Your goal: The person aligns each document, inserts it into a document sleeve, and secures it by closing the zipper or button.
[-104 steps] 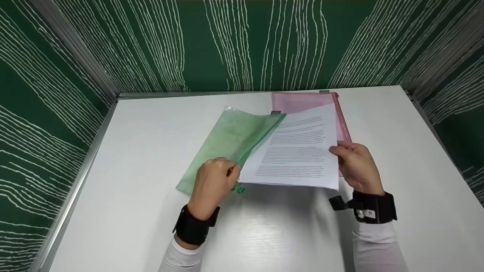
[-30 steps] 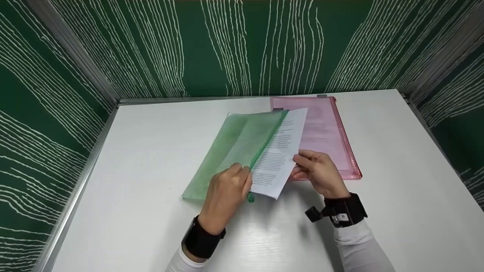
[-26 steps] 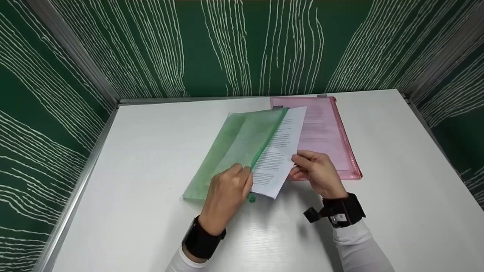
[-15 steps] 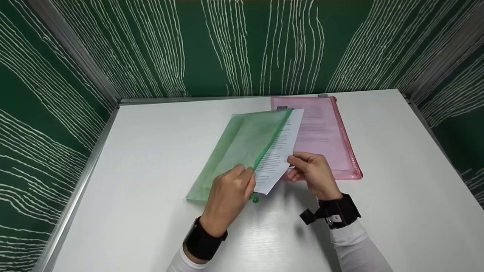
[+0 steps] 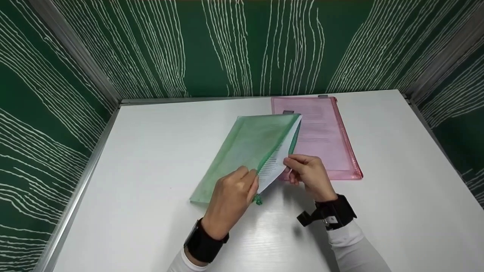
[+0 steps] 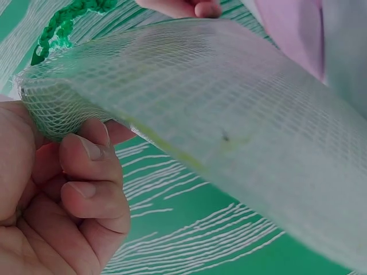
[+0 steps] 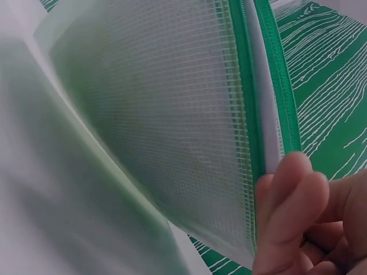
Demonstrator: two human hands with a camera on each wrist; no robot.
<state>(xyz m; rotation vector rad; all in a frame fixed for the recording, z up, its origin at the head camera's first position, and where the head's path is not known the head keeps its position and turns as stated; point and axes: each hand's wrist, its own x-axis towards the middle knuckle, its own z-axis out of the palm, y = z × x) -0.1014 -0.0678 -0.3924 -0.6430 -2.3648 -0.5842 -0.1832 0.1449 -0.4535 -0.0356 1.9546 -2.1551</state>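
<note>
My left hand point(image 5: 232, 198) grips the near end of the mouth of a green mesh zip folder point(image 5: 245, 147), its fingers curled round the edge. Inside the folder lie printed paper sheets point(image 5: 273, 166); only a narrow strip shows between the two green zip edges. At that strip my right hand point(image 5: 310, 173) pinches the paper's right edge between thumb and fingers. Whether it also holds the folder's back zip edge point(image 7: 281, 80), I cannot tell. In the left wrist view, mesh point(image 6: 229, 114) bulges over the left fingers point(image 6: 94, 200). A green zip pull point(image 5: 258, 199) hangs below the left hand.
A pink zip folder point(image 5: 325, 151) with printed paper inside lies at the back right, partly under the green one. Dark clips or tabs point(image 5: 288, 112) show at the folders' tops. The white table point(image 5: 143, 158) meets green walls point(image 5: 257, 45) with white lines.
The sheets have slid leftward into the green folder, from mostly outside to a narrow strip. My right hand has moved left with them. The left hand and folder have shifted slightly right.
</note>
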